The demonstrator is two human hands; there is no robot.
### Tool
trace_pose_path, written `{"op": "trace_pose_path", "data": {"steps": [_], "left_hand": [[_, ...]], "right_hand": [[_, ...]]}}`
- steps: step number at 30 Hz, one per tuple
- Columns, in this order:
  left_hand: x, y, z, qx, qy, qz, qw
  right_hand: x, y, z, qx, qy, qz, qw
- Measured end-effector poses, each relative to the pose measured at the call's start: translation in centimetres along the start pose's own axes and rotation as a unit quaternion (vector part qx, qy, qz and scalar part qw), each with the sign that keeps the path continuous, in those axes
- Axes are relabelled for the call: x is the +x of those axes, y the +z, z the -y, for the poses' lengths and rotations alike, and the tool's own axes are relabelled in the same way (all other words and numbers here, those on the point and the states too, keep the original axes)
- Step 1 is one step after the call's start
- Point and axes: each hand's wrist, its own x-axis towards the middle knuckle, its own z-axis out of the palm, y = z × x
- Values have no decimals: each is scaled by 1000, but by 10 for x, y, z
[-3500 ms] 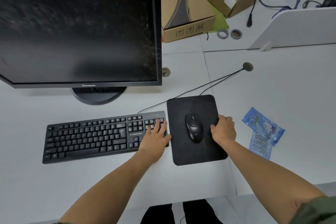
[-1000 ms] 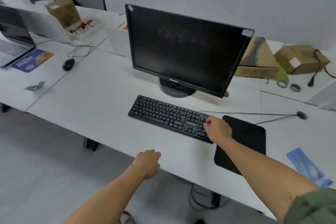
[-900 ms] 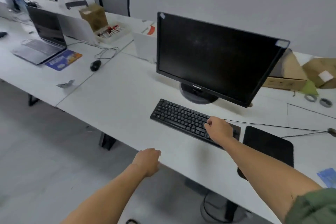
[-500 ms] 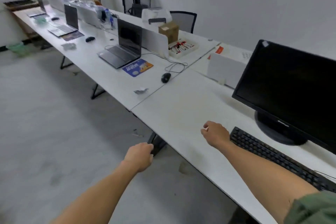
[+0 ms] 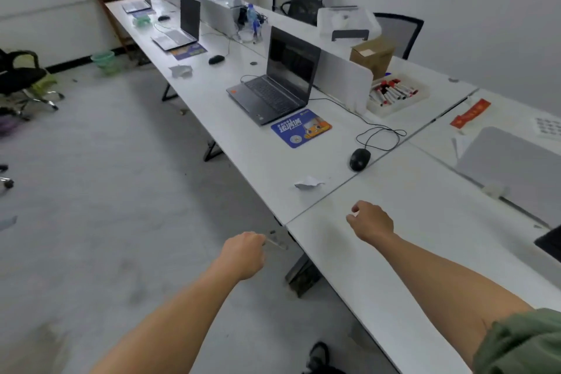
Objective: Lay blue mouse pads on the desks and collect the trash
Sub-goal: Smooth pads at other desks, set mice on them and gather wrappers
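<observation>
Grey floor (image 5: 106,191) under left hand (image 5: 244,253), white desk (image 5: 425,206) under right hand (image 5: 372,222), edge between

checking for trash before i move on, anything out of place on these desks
Yes. A crumpled paper scrap lies near the front edge of the desk, close to the black mouse, which sits on bare desk, off the blue mouse pad. A second crumpled scrap lies farther along the row.

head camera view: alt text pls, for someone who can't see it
A person's right hand hovers over a white desk just short of a crumpled paper scrap, the left hand loosely curled above the floor. Past the scrap lie a black mouse, a blue mouse pad and an open laptop.
</observation>
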Motion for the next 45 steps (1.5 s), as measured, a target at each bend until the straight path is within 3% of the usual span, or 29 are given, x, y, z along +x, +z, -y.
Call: {"op": "trace_pose_path", "data": {"steps": [6, 11, 24, 31, 37, 45], "left_hand": [[81, -44, 47, -18, -12, 19, 1000], [153, -77, 86, -12, 25, 34, 999], [342, -170, 201, 85, 170, 82, 978], [410, -174, 170, 117, 245, 120, 955], [475, -172, 136, 154, 283, 137, 937], [551, -168, 110, 179, 295, 160, 925]], "right_hand": [[90, -14, 53, -17, 14, 9, 1000], [155, -17, 95, -5, 39, 2, 999], [246, 27, 190, 73, 218, -32, 973], [255, 12, 146, 91, 320, -70, 940], [297, 6, 85, 115, 436, -95, 888], [348, 18, 56, 128, 483, -60, 864]]}}
